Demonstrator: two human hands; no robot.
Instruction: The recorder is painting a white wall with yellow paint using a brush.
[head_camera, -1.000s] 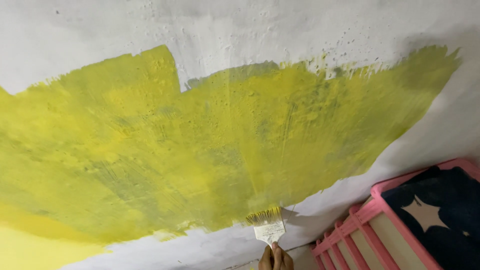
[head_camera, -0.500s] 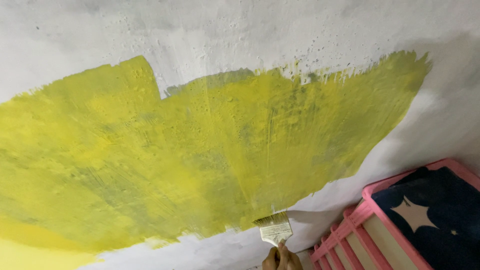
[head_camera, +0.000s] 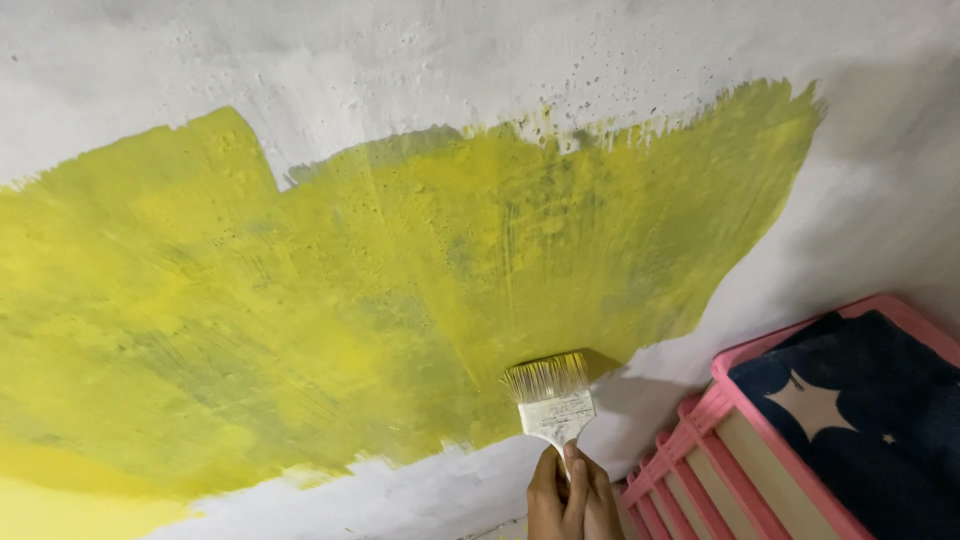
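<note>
My right hand (head_camera: 572, 500) grips the handle of a flat paintbrush (head_camera: 553, 398) at the bottom of the head view. Its yellow-tipped bristles press on the lower edge of a wide yellow painted patch (head_camera: 380, 290) on a rough white wall (head_camera: 420, 60). The brush points upward, tilted slightly left. My left hand is out of view.
A pink slatted bed frame (head_camera: 700, 450) with a dark blue star-print mattress (head_camera: 860, 410) sits at the lower right, close to the wall. Bare white wall lies above the patch and along its lower right edge (head_camera: 700, 330). Paler yellow paint shows at the lower left corner (head_camera: 60, 510).
The brush has moved up and slightly right along the patch's lower edge, its bristles now on the yellow paint. The view has shifted a little to the right.
</note>
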